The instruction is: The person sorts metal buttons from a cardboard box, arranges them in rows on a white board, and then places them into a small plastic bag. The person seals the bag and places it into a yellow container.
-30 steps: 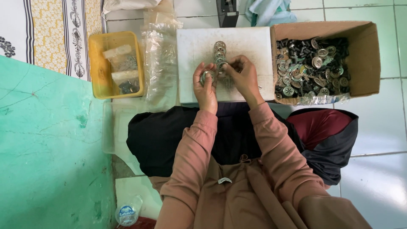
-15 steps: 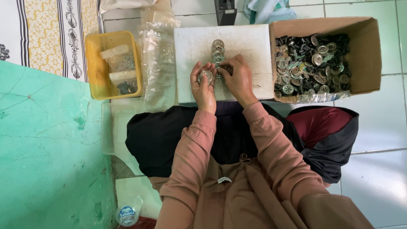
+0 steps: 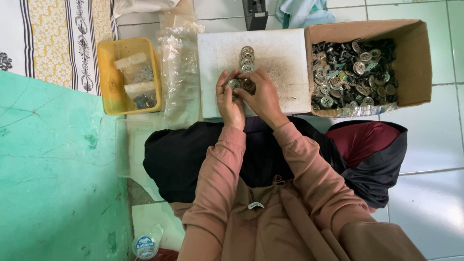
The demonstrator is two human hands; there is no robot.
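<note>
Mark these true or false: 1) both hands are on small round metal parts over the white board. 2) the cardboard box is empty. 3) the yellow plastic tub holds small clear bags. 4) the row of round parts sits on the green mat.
1) True: the left hand and right hand meet on small round metal parts over the white board.
2) False: the cardboard box is full of dark and silver round parts.
3) True: the yellow plastic tub holds small clear bags.
4) False: the row of round parts sits on the white board; the green mat lies to the left.
</note>
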